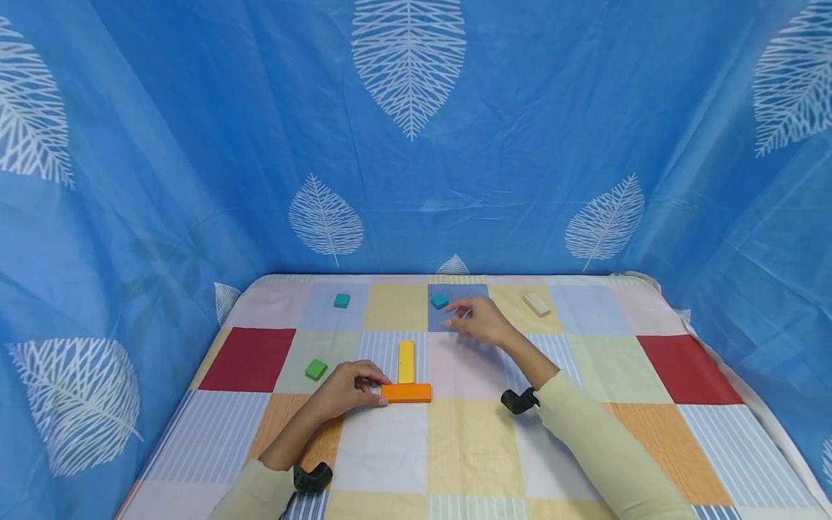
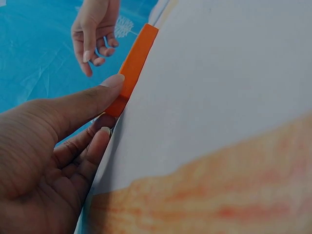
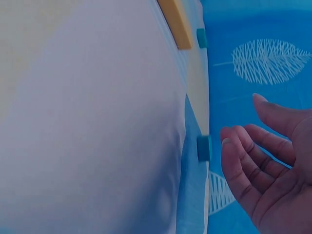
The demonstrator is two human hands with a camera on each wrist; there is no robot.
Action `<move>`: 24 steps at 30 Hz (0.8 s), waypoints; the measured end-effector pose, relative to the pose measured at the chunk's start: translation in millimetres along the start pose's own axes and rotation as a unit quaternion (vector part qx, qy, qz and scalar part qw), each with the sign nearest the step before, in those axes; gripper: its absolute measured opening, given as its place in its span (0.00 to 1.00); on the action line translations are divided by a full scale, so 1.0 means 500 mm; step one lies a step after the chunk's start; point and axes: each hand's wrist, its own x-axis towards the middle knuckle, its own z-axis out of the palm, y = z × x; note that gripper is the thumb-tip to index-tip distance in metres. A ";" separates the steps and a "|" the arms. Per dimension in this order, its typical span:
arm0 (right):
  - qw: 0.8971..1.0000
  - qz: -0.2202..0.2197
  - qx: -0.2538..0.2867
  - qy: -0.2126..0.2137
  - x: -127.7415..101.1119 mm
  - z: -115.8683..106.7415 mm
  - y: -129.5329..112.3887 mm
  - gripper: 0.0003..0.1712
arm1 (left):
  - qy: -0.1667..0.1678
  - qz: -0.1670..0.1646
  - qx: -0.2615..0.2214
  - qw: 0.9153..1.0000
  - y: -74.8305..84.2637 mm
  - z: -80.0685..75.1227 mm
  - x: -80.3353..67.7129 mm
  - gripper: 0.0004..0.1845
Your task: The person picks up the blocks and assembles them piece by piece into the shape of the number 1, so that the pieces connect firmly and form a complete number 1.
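Head view: left hand is pinching the orange block's left end, steadying it under the yellow block as a T, while the right hand, released and holding nothing, is reaching toward the teal block. Left wrist view: thumb and fingers are gripping the orange block's near end flat on the cloth. Right wrist view: relaxed fingers are hovering just beside the teal block, not touching.

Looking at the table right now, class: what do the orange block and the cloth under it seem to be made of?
The orange block looks like painted wood or possibly plastic: flat matte colour, crisp edges, no visible grain, so it stays open. The tablecloth looks like printed woven fabric: patchwork squares, a soft matte surface and a rumpled edge at the far right corner.
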 end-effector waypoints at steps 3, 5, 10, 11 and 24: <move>1.000 -0.005 -0.007 0.010 -0.002 -0.013 0.006 0.20 | -0.001 0.003 -0.005 1.000 0.000 0.000 0.001 0.13; 1.000 -0.009 -0.009 0.016 -0.005 -0.022 0.009 0.20 | -0.003 0.005 -0.008 1.000 -0.001 0.000 0.001 0.13; 0.999 -0.014 -0.014 0.034 -0.008 -0.046 0.017 0.20 | -0.002 0.007 -0.014 1.000 -0.005 0.001 0.002 0.13; 0.999 -0.015 -0.016 0.036 -0.008 -0.051 0.020 0.20 | -0.002 0.007 -0.015 1.000 -0.006 0.001 0.002 0.13; 0.995 -0.019 -0.047 0.088 -0.008 -0.104 0.055 0.19 | 0.000 0.002 -0.014 1.000 -0.008 0.002 0.002 0.13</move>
